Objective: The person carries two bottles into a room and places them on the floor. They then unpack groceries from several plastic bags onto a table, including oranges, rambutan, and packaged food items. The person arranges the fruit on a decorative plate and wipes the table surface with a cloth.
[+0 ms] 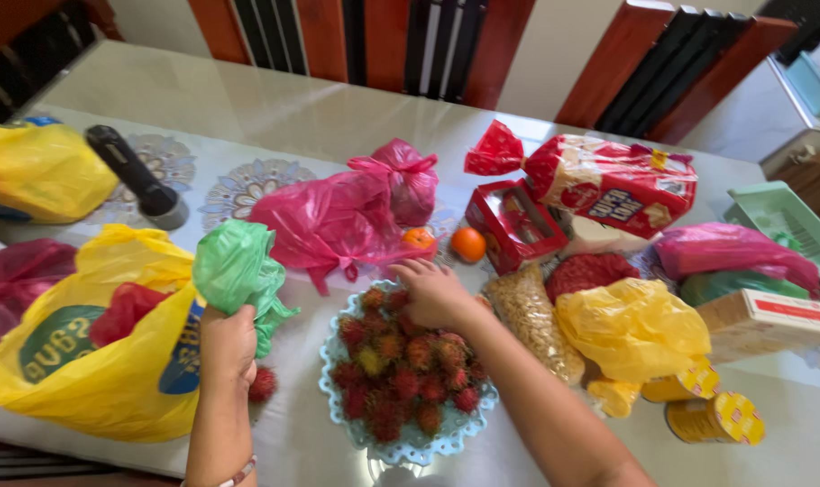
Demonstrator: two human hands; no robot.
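Bright daylight, glare on table (274, 108), slight blur

Green bag aloft, rambutans heaped on the plate.

I see a crumpled green plastic bag (236, 271), bunched and held upright above the table, just beside a yellow bag. The rambutans (399, 370), red and hairy with a few yellowish ones, lie piled on a pale blue scalloped plate (428, 442) near the table's front edge. One stray rambutan (263, 384) lies on the table just left of the plate.
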